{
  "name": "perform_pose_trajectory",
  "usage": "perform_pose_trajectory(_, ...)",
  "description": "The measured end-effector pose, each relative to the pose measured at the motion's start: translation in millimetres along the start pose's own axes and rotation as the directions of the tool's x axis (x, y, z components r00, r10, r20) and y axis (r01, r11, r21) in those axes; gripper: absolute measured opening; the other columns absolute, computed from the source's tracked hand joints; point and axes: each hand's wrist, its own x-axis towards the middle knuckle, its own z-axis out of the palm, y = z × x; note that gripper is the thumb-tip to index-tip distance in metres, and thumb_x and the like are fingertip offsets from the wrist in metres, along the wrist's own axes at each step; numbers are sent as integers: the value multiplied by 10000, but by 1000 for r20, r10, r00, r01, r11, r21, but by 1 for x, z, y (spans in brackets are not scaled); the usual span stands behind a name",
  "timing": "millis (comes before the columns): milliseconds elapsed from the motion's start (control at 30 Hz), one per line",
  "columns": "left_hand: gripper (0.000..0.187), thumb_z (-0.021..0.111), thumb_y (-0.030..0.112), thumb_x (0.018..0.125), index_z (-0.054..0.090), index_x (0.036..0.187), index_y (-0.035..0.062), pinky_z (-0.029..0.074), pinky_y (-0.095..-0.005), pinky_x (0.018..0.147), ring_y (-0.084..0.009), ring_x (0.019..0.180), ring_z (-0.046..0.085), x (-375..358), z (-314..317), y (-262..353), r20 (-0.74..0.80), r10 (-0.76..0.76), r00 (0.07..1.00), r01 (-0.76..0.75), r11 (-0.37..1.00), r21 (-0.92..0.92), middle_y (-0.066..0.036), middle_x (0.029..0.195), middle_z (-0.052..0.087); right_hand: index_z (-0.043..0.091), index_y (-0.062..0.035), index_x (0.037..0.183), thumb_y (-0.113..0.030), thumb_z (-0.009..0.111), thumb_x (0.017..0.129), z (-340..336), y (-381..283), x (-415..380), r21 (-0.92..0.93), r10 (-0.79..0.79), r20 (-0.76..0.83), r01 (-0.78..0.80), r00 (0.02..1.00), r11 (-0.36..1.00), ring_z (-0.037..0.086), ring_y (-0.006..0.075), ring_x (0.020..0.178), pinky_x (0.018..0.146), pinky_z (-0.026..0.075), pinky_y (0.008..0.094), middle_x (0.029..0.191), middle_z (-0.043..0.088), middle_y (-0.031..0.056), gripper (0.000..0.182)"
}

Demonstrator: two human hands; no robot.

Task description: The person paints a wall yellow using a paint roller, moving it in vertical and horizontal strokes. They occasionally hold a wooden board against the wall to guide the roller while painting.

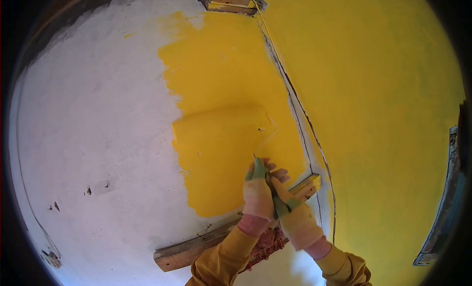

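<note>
A paint roller (pixel 221 115), its sleeve covered in yellow paint, lies across the yellow patch (pixel 216 64) on the white wall (pixel 108 114). Its thin wire frame (pixel 273 132) bends down from the sleeve's right end toward my hands. Both hands wear pale work gloves with green parts. My left hand (pixel 257 193) is closed around the roller's handle, which the gloves mostly hide. Crossing close beside it, my right hand (pixel 293 214) also grips the handle, slightly lower. Some fingertips show on the far side of the grip.
A wooden beam (pixel 184 251) juts from the wall behind my forearms, with a reddish ribbed object (pixel 270 246) beside it. A wooden block (pixel 231 0) sits at the top. A dark cable (pixel 314 133) runs down near the corner. The right wall (pixel 383 114) is yellow.
</note>
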Motion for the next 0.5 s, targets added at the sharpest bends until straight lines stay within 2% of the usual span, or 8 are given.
perform_pose_trajectory(33, 170, 429, 212, 912, 505, 870, 66, 437, -306, 506, -177, 549, 489, 5, 3, 3, 82, -1, 997, 2, 1000, -15, -34, 694, 500, 521, 54, 1059, -39, 518, 706, 0, 7, 9, 3, 3, 4, -3, 1000, 1000, 571, 330, 884, 649, 490, 363, 1217, 464, 204, 366)
perform_pose_trajectory(100, 171, 434, 218, 911, 490, 876, 61, 443, -312, 506, -175, 550, 491, 24, 7, 10, 118, 32, 993, -35, 999, 22, -38, 698, 489, 521, -44, 784, -127, 525, 629, 6, 20, 28, -122, -193, -235, 168, 953, 978, 474, 274, 595, 545, 393, 356, 688, 487, 143, 176)
perform_pose_trajectory(167, 175, 438, 225, 910, 474, 883, 56, 449, -319, 505, -173, 550, 492, 28, 9, 12, 160, 72, 984, -82, 995, 58, -42, 702, 479, 519, -44, 779, -127, 525, 630, -4, 21, 32, -158, -246, -253, 211, 936, 965, 474, 266, 597, 535, 394, 349, 683, 487, 136, 170)
perform_pose_trajectory(233, 165, 440, 223, 907, 470, 867, 66, 446, -334, 485, -179, 516, 470, 20, 7, 9, 117, -12, 993, 19, 998, -55, -47, 685, 475, 516, -45, 774, -126, 525, 631, -7, 17, 25, -192, -298, -265, 252, 917, 948, 473, 259, 599, 525, 394, 342, 677, 486, 129, 165)
perform_pose_trajectory(333, 153, 437, 213, 905, 467, 859, 71, 439, -342, 463, -182, 502, 464, -3, -12, -12, 39, -88, 995, 88, 996, 14, -47, 668, 470, 532, -39, 819, -131, 527, 630, 15, 10, -8, -294, -164, -165, 110, 973, 949, 495, 261, 652, 523, 402, 339, 712, 505, 130, 210)
perform_pose_trajectory(400, 154, 437, 215, 906, 469, 851, 74, 434, -340, 451, -183, 502, 461, -4, -16, -17, 37, -71, 997, 69, 996, 56, -44, 657, 464, 546, -29, 880, -142, 524, 633, 36, 11, -25, 85, -13, -39, 17, 999, 996, 510, 251, 673, 529, 412, 328, 721, 512, 125, 273)
perform_pose_trajectory(433, 158, 436, 216, 907, 468, 844, 74, 434, -334, 449, -176, 504, 460, -2, -13, -15, 42, -58, 997, 55, 995, 78, -40, 655, 461, 546, -29, 880, -142, 524, 633, 33, 12, -19, 88, -13, -34, 16, 999, 996, 510, 251, 673, 529, 412, 328, 721, 512, 125, 273)
perform_pose_trajectory(500, 163, 435, 217, 909, 468, 837, 74, 435, -328, 446, -169, 506, 458, 8, -6, -10, 42, -51, 998, 46, 993, 106, -36, 653, 459, 546, -14, 925, -154, 526, 630, 23, 14, -2, -329, -225, -257, 134, 940, 935, 517, 240, 657, 529, 417, 320, 712, 523, 121, 326)
